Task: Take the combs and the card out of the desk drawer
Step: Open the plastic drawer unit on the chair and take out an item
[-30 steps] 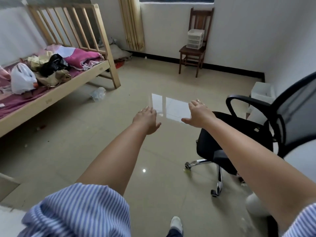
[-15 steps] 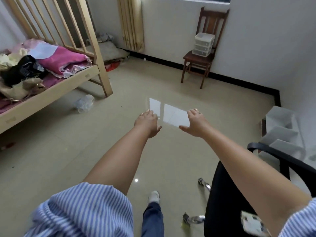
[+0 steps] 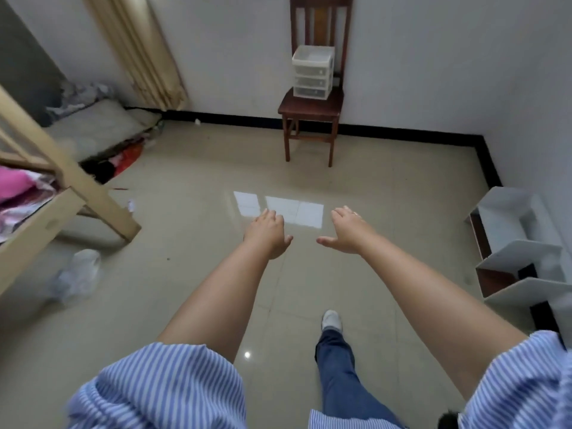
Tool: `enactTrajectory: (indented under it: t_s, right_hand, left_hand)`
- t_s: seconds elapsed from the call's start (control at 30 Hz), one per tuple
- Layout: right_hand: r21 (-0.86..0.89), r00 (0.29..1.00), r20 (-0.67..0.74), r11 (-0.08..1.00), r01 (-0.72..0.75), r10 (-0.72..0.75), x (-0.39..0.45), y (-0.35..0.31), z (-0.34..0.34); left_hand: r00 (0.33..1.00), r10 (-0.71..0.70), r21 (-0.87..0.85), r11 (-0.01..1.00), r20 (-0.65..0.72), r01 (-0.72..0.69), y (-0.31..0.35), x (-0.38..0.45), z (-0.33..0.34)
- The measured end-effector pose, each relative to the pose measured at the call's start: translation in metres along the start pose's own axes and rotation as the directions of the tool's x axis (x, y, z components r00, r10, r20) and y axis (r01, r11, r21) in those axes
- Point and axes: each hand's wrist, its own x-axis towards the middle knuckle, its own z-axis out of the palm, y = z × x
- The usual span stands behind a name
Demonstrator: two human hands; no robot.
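Approach step, nothing grasped. The left hand point(image 3: 267, 233) is stretched forward over the tiled floor point(image 3: 185, 274), fingers loosely spread and empty; the right hand point(image 3: 348, 232) likewise. Ahead, a small plastic drawer unit point(image 3: 313, 76) sits on a wooden chair point(image 3: 311, 108). Combs and card aren't visible. Best walk close and steady the unit before pulling.

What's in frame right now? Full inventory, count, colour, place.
wooden chair: 1, dark brown, against far wall
drawer unit: 1, white plastic, on chair seat
curtain: 1, beige, far left corner
bed frame: 1, light wood, left
bedding: pink, on bed
plastic bag: 1, clear, floor by bed
shelf units: white, right wall
floor: beige tile
left hand: open, empty
right hand: open, empty
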Motion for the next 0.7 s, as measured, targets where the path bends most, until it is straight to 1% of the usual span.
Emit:
enactTrajectory:
  t_s: [0.1,0.27,0.4,0.47,0.57,0.7]
  right_hand:
    - [0.035,1.000,0.001,0.999,-0.026,0.026,0.094,0.023,-0.024]
    - [-0.009,0.996,0.024,0.996,-0.083,0.083,0.224,0.052,-0.049]
    - [-0.084,0.994,0.095,0.995,-0.052,0.060,0.321,0.060,-0.055]
    - [-0.092,0.990,0.131,0.995,-0.047,0.058,0.375,0.063,-0.061]
    - [-0.045,0.984,0.138,0.993,-0.109,0.114,0.466,0.070,-0.083]
    - [0.011,0.970,0.133,0.978,-0.209,0.206,0.581,0.079,-0.130]
  left_hand:
    - [1.000,0.007,-0.031,1.000,0.006,-0.007,0.000,0.100,-0.021]
    - [0.999,-0.003,-0.055,0.998,0.033,0.005,-0.016,0.228,-0.043]
    - [0.996,-0.003,-0.022,1.000,0.091,0.005,-0.042,0.324,-0.047]
    - [0.991,-0.006,-0.008,1.000,0.132,0.007,-0.058,0.378,-0.051]
    - [0.984,0.035,-0.009,0.999,0.175,-0.034,-0.081,0.469,-0.066]
    - [0.986,0.083,-0.035,0.996,0.145,-0.079,-0.115,0.594,-0.110]
